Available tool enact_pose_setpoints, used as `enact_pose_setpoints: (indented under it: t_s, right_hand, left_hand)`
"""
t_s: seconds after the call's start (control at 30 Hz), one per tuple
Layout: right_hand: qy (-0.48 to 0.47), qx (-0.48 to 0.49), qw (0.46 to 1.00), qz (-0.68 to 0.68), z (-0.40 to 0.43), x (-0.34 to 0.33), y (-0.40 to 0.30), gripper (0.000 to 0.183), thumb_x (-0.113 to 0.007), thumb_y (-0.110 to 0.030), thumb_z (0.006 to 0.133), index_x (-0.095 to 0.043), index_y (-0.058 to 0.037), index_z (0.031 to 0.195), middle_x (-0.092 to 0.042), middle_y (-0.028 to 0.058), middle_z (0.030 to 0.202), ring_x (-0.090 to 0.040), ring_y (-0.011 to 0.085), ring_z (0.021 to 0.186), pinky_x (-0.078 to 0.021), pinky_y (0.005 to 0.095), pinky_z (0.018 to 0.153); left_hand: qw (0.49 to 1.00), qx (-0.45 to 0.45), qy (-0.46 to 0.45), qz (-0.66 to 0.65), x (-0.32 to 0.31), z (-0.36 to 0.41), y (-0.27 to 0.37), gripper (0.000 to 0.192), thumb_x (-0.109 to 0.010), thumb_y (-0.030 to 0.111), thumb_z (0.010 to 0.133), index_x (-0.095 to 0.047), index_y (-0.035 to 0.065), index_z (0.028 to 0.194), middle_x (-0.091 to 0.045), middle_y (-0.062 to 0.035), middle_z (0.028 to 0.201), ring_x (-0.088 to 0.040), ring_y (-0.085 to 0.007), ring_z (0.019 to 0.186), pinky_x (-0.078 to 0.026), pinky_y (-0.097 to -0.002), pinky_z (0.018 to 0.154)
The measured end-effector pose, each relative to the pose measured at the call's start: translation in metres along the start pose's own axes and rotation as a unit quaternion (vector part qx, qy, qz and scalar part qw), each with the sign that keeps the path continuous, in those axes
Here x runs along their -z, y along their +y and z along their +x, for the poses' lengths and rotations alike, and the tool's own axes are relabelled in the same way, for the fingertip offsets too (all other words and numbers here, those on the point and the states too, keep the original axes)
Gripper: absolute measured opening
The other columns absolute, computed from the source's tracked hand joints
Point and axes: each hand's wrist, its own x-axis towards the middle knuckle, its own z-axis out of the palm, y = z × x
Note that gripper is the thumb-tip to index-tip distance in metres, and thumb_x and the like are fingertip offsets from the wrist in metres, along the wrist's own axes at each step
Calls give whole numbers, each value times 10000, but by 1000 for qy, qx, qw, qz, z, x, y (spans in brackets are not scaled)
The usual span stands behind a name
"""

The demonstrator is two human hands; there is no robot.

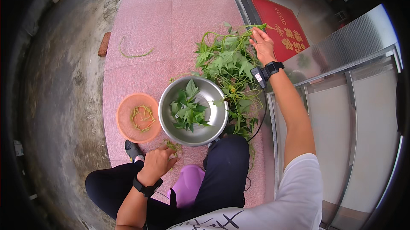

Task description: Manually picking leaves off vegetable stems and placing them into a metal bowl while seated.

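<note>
My right hand (pixel 262 42), arm stretched out, has its fingertips on the green stems at the top of a heap of leafy vines (pixel 230 60); whether it grips them I cannot tell. The heap lies along the right side of a stainless steel bowl (pixel 165 127), which holds several picked green leaves (pixel 190 111). My left hand (pixel 157 162) hovers below the bowl with bent fingers, near some small green scraps (pixel 172 145); its palm is hidden. Left of the bowl, an orange mesh plastic basket (pixel 122 117) holds thin yellow-green stem pieces (pixel 143 119).
A single stem (pixel 136 55) lies on the pink stone floor (pixel 144 21). A brick (pixel 104 44) sits at its left edge. A purple plastic stool (pixel 189 182) is between my legs. A red doormat (pixel 278 26) and metal door (pixel 333 101) are at the right.
</note>
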Motion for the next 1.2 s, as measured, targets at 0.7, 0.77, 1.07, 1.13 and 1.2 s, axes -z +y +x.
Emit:
enact_pose_setpoints:
  t_s: [0.7, 0.77, 1.07, 1.13, 1.2]
  right_hand:
    - [-338, -42, 933, -115, -303, -50, -178, 327, -660, -23, 745, -428, -60, 973, -605, 104, 947, -570, 115, 836, -472, 234, 722]
    - [-362, -6, 924, -121, -327, -63, -158, 309, -648, 12, 740, -431, -52, 951, -605, 101, 944, -573, 124, 842, -475, 245, 744]
    - [-470, 50, 844, -255, -387, -107, -76, 226, -668, -19, 689, -527, -27, 866, -598, 45, 817, -577, 126, 763, -461, 252, 618]
    - [-486, 78, 819, -294, -396, -112, -70, 255, -679, -52, 682, -515, -17, 875, -593, 59, 786, -586, 156, 749, -461, 274, 615]
    - [-488, 76, 813, -307, -403, -116, -63, 263, -683, -62, 679, -512, -15, 873, -594, 61, 777, -591, 164, 742, -462, 282, 617]
  left_hand:
    - [929, -29, 233, -285, 65, -15, 21, 218, -603, 165, 801, -635, -23, 907, -642, -88, 796, -591, -139, 643, -466, -265, 581]
    - [911, -16, 219, -350, 70, -17, 16, 273, -566, 215, 836, -620, -28, 948, -640, -85, 827, -594, -136, 670, -471, -260, 601]
    - [783, 71, 134, -603, 70, -41, 8, 473, -547, 323, 858, -491, -54, 1137, -619, -103, 927, -590, -134, 778, -472, -234, 690]
    - [793, 69, 155, -585, 63, -42, 9, 461, -578, 269, 839, -475, -53, 1153, -617, -97, 926, -592, -134, 782, -476, -239, 694]
    - [777, 59, 176, -601, 53, -39, 7, 463, -622, 131, 801, -438, -56, 1182, -615, -89, 921, -597, -136, 800, -487, -251, 710]
